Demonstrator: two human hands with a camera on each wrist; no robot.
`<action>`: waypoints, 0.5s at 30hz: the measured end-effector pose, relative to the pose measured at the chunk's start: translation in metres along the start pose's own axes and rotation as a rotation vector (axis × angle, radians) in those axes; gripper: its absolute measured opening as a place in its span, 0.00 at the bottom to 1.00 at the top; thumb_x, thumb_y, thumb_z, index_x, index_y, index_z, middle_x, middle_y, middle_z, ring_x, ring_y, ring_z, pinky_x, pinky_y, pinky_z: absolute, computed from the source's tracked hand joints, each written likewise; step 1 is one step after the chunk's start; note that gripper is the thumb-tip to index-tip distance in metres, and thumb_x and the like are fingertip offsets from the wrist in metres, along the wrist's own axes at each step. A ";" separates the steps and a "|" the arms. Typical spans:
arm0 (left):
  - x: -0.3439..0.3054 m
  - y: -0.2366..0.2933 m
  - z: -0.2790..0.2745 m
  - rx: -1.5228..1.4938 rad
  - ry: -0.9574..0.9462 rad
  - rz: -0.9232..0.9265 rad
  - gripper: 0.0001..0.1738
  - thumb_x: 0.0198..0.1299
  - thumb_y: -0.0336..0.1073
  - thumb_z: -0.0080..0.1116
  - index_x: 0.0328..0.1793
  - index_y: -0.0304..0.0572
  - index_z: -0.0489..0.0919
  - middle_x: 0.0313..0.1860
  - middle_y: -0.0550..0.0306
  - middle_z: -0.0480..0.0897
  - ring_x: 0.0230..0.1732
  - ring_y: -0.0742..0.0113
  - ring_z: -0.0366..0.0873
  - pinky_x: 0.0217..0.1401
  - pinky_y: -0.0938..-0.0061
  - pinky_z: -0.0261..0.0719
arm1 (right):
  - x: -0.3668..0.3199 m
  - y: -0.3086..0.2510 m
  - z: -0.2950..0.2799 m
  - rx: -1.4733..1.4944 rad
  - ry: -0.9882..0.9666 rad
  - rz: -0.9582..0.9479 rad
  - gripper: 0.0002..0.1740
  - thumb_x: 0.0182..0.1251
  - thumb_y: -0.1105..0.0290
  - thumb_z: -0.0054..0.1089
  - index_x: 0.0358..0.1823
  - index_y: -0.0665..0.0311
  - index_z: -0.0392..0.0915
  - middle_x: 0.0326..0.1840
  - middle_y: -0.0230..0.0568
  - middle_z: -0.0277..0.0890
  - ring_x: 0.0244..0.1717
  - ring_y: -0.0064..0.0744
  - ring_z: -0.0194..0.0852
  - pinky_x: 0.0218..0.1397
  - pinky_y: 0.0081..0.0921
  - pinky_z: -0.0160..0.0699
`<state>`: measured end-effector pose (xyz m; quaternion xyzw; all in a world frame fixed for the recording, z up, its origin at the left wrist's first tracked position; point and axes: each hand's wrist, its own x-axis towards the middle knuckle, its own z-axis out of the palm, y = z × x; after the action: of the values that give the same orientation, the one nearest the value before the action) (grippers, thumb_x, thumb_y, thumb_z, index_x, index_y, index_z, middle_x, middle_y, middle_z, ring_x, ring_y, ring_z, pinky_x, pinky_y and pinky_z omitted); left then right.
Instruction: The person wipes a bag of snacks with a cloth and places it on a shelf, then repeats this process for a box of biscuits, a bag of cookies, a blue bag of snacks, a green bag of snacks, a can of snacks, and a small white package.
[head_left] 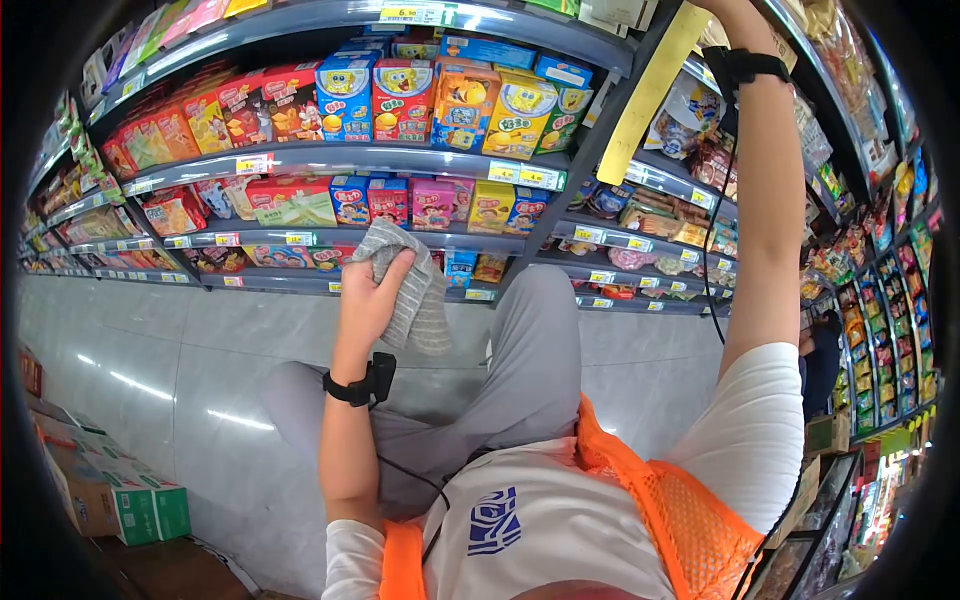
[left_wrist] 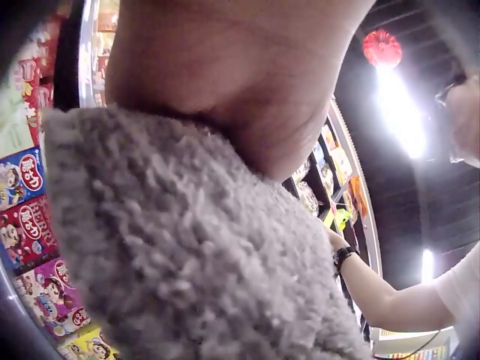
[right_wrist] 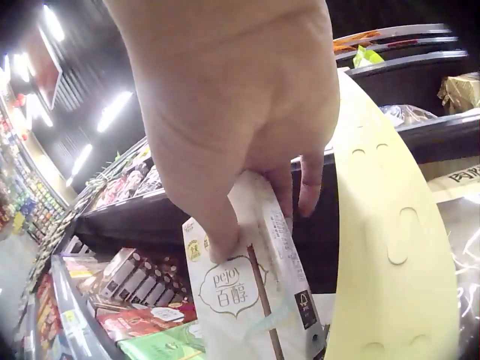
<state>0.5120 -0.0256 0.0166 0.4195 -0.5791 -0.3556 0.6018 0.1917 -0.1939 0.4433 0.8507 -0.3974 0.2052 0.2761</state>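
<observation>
My left hand [head_left: 366,302] grips a grey striped cloth [head_left: 418,310] in front of the lower shelves. In the left wrist view the cloth [left_wrist: 195,240] looks fluffy and hangs from the hand, covering much of the boxes behind. My right hand [right_wrist: 244,97] reaches up at the shelf and pinches a white Pejoy biscuit box [right_wrist: 232,300] by its top, thumb on the printed front. In the head view the right hand [head_left: 735,15] is cut off by the upper edge, and the box is hidden there.
A pale yellow strip [head_left: 652,95] runs down the shelf upright beside the right hand. Snack boxes fill the shelves [head_left: 340,158] ahead. Red and green packs [right_wrist: 161,341] lie near the white box. Cartons [head_left: 150,510] stand on the floor at left. A cable [head_left: 715,240] hangs from the right wrist.
</observation>
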 end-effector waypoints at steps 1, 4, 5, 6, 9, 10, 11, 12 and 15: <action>0.000 0.001 -0.001 0.029 -0.004 0.015 0.12 0.71 0.35 0.65 0.48 0.30 0.85 0.38 0.61 0.87 0.39 0.76 0.80 0.44 0.75 0.78 | 0.003 0.000 0.001 0.031 0.013 0.004 0.20 0.63 0.68 0.72 0.54 0.67 0.78 0.47 0.55 0.84 0.52 0.50 0.83 0.54 0.37 0.82; 0.001 0.001 0.001 0.008 0.029 0.059 0.12 0.71 0.35 0.65 0.48 0.30 0.85 0.38 0.60 0.87 0.39 0.76 0.80 0.44 0.75 0.78 | 0.012 0.010 0.002 0.057 0.003 0.012 0.21 0.64 0.67 0.72 0.56 0.66 0.78 0.47 0.53 0.85 0.52 0.47 0.83 0.54 0.37 0.81; 0.002 0.000 -0.001 0.015 0.021 0.041 0.12 0.71 0.35 0.65 0.47 0.30 0.85 0.38 0.60 0.87 0.39 0.76 0.80 0.44 0.75 0.78 | 0.014 0.014 0.002 0.055 -0.010 0.014 0.22 0.64 0.67 0.72 0.57 0.65 0.78 0.48 0.52 0.85 0.52 0.46 0.83 0.54 0.37 0.81; 0.002 -0.001 -0.002 0.022 0.012 0.021 0.12 0.71 0.35 0.65 0.47 0.29 0.85 0.38 0.60 0.87 0.39 0.77 0.80 0.44 0.75 0.78 | 0.016 0.018 0.003 0.034 -0.076 0.037 0.24 0.63 0.66 0.73 0.58 0.66 0.78 0.50 0.53 0.84 0.54 0.48 0.83 0.56 0.37 0.81; 0.002 -0.004 -0.001 0.019 0.025 0.002 0.13 0.70 0.36 0.66 0.45 0.28 0.86 0.36 0.57 0.89 0.37 0.75 0.82 0.42 0.74 0.79 | 0.021 0.027 0.008 -0.130 -0.213 0.068 0.31 0.60 0.62 0.75 0.63 0.67 0.77 0.56 0.57 0.82 0.59 0.53 0.80 0.62 0.39 0.80; 0.002 -0.005 -0.001 0.015 0.036 0.003 0.13 0.69 0.36 0.66 0.45 0.27 0.86 0.34 0.55 0.90 0.36 0.75 0.83 0.41 0.73 0.80 | 0.021 0.030 0.015 -0.253 -0.221 0.054 0.35 0.59 0.60 0.76 0.65 0.68 0.75 0.59 0.58 0.81 0.62 0.55 0.79 0.64 0.40 0.79; 0.002 -0.006 0.000 0.008 0.032 -0.004 0.13 0.69 0.36 0.66 0.45 0.28 0.86 0.34 0.55 0.90 0.36 0.75 0.83 0.41 0.73 0.80 | 0.020 0.033 0.020 -0.375 -0.228 0.040 0.38 0.58 0.59 0.76 0.67 0.69 0.74 0.61 0.59 0.80 0.64 0.57 0.77 0.66 0.40 0.78; 0.002 -0.007 0.000 0.001 0.030 -0.010 0.13 0.69 0.36 0.66 0.45 0.28 0.87 0.34 0.55 0.90 0.36 0.75 0.83 0.41 0.73 0.80 | 0.018 0.035 0.025 -0.399 -0.212 0.045 0.42 0.57 0.57 0.76 0.69 0.71 0.72 0.64 0.60 0.78 0.66 0.58 0.75 0.69 0.41 0.77; 0.002 -0.008 -0.002 0.017 -0.010 -0.033 0.13 0.71 0.36 0.65 0.47 0.28 0.86 0.37 0.59 0.88 0.38 0.76 0.81 0.43 0.75 0.79 | 0.012 0.027 0.034 -0.416 -0.170 0.068 0.49 0.56 0.55 0.75 0.74 0.74 0.65 0.70 0.63 0.72 0.71 0.58 0.71 0.73 0.41 0.73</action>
<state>0.5144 -0.0301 0.0103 0.4322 -0.5781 -0.3629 0.5893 0.1818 -0.2364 0.4320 0.7759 -0.4813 0.0554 0.4040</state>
